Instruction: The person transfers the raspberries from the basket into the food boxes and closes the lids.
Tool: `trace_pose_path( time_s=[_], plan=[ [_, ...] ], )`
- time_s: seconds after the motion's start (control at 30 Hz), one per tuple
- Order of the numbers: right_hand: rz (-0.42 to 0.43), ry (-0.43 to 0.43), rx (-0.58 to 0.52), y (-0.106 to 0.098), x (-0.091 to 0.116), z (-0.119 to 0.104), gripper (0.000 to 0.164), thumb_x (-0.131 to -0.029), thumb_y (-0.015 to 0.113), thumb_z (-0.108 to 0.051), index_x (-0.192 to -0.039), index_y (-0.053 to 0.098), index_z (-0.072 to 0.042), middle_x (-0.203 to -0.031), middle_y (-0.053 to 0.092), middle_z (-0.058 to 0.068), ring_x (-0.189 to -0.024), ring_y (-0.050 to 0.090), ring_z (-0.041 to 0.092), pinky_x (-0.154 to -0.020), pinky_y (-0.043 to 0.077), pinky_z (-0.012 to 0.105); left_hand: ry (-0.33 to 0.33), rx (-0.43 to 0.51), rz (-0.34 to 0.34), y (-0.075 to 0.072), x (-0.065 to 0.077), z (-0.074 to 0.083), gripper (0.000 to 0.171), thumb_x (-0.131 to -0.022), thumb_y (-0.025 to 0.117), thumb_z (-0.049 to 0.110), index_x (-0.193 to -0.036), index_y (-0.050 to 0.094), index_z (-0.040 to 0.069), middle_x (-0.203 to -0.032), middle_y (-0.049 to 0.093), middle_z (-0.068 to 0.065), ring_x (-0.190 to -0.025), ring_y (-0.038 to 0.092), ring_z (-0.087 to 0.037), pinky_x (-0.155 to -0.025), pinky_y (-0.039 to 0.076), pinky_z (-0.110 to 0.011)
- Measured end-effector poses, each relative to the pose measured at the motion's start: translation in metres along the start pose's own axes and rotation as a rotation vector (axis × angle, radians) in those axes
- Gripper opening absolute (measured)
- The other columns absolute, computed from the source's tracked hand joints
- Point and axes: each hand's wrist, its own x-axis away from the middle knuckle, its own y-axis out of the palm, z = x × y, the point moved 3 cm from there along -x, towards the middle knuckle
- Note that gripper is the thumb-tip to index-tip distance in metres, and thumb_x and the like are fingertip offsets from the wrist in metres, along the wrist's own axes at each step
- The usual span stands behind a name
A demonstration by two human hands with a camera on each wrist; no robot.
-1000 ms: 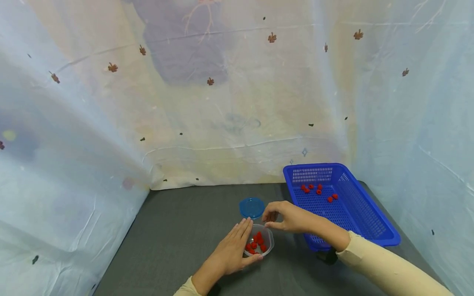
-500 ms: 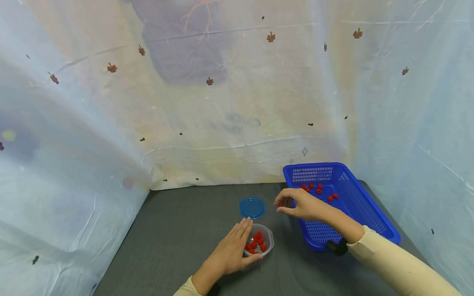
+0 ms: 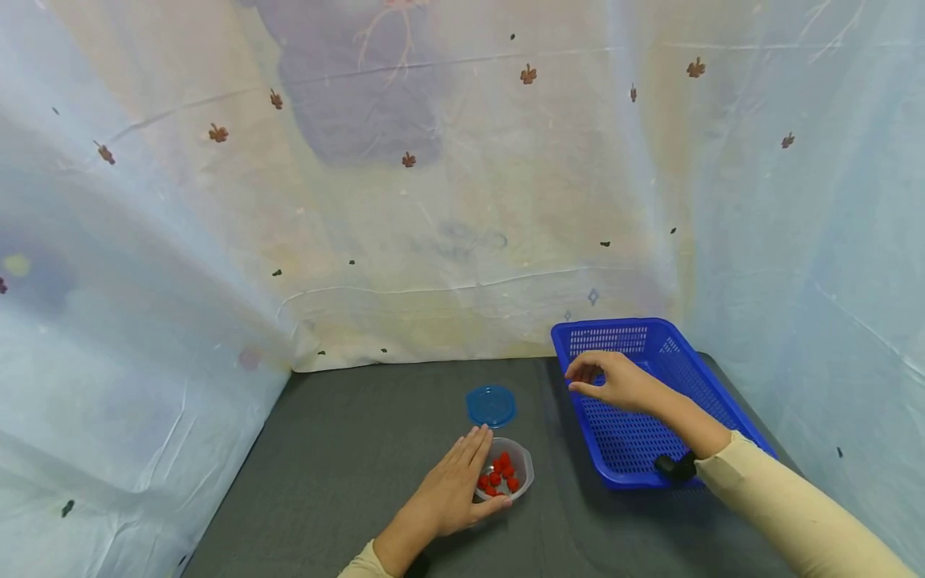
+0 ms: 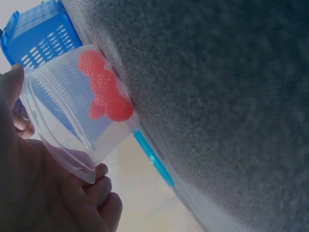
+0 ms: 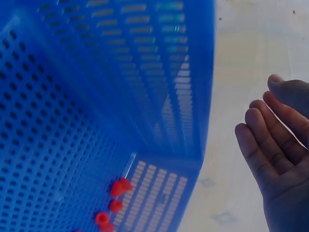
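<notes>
My left hand (image 3: 451,486) lies against a small clear plastic container (image 3: 519,452), thumb along the near side and fingers along the left. In the left wrist view, thumb and fingertips bracket its rim, holding it. Several red raspberries (image 4: 104,87) lie on its bottom. My right hand (image 3: 614,381) hovers above the left side of a blue perforated basket (image 3: 621,449), its fingers loosely bent and nothing seen between them. Several raspberries (image 5: 117,205) rest on the basket floor near its far end in the right wrist view; the right hand hides them from the head view.
A round blue lid (image 3: 491,405) lies flat just beyond the container. The dark grey table (image 3: 347,457) meets a patterned pale curtain (image 3: 448,225) at the back and sides. The basket's raised walls stand on the table's right side.
My right hand has moved from beside the container rightward and away, to over the basket. The left hand and container stay in place.
</notes>
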Motion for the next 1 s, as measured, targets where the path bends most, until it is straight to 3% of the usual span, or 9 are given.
trace_pose_path(
  time_s=[0.5, 0.77, 1.0],
  plan=[
    [0.049, 0.165, 0.005, -0.018, 0.011, 0.054, 0.011, -0.099, 0.080, -0.011, -0.109, 0.077, -0.011, -0.095, 0.073, -0.005, -0.084, 0.066, 0.013, -0.074, 0.058, 0.027, -0.003, 0.012, -0.004, 0.001, 0.000, -0.001, 0.106, -0.101, 0.051, 0.077, -0.172, 0.020, 0.005, -0.180, 0.017, -0.008, -0.166, 0.017, -0.026, -0.133, 0.023, -0.047],
    [0.052, 0.207, 0.020, -0.023, 0.013, 0.075, 0.012, -0.098, 0.080, -0.011, -0.109, 0.077, -0.007, -0.094, 0.073, 0.000, -0.085, 0.068, 0.015, -0.076, 0.060, 0.033, 0.004, 0.007, 0.003, 0.001, -0.001, -0.002, 0.106, -0.101, 0.050, 0.077, -0.172, 0.020, 0.005, -0.180, 0.017, -0.009, -0.166, 0.018, -0.027, -0.133, 0.023, -0.046],
    [0.043, 0.293, 0.028, -0.025, 0.019, 0.094, 0.016, -0.099, 0.079, -0.013, -0.110, 0.076, -0.002, -0.095, 0.074, 0.004, -0.086, 0.070, 0.019, -0.077, 0.062, 0.041, 0.004, 0.015, 0.004, 0.001, -0.001, -0.002, 0.106, -0.101, 0.050, 0.077, -0.172, 0.020, 0.005, -0.180, 0.017, -0.008, -0.166, 0.017, -0.026, -0.133, 0.023, -0.047]
  ],
)
